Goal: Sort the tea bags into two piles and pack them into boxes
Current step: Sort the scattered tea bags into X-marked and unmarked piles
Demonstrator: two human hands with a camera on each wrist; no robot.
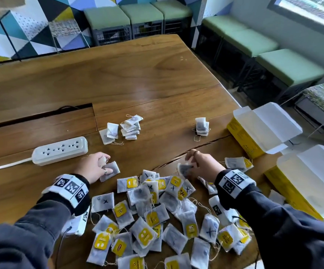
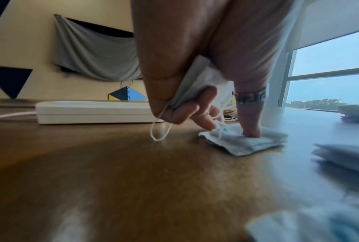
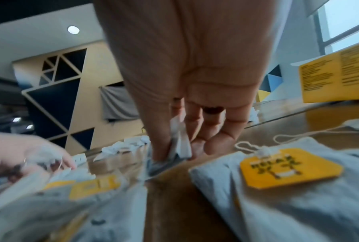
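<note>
The tea bag under the left hand [image 1: 94, 167] lies flat on the tabletop [image 1: 118, 80] at [image 1: 109, 170], just left of the loose heap of tea bags [image 1: 157, 220] that fills the lower middle of the head view. Its long axis runs slantwise, lower left to upper right. In the left wrist view a ringed finger [image 2: 249, 117] presses down on this flat tea bag [image 2: 244, 141], while the thumb and other fingers of the same grip pinch a second, crumpled tea bag [image 2: 197, 81] with its string dangling.

The left-hand sorted pile [image 1: 124, 128] sits above that hand in the frame, well apart; the smaller sorted pile [image 1: 201, 126] lies above the right hand [image 1: 203, 165]. So each hand is nearer one pile, and I judge the coming move to be a carry up the frame.

The right hand's grip is closed round a grey tea bag [image 1: 184, 168], pinched between thumb and fingers at the heap's upper edge.

The bags are pale grey paper sachets, dark within, some bearing yellow tags, some marked with an X.

Two open yellow boxes [image 1: 242, 136] stand at the right edge of the frame, flaps up. A white power strip [image 1: 60, 150] lies left of the left hand.
</note>
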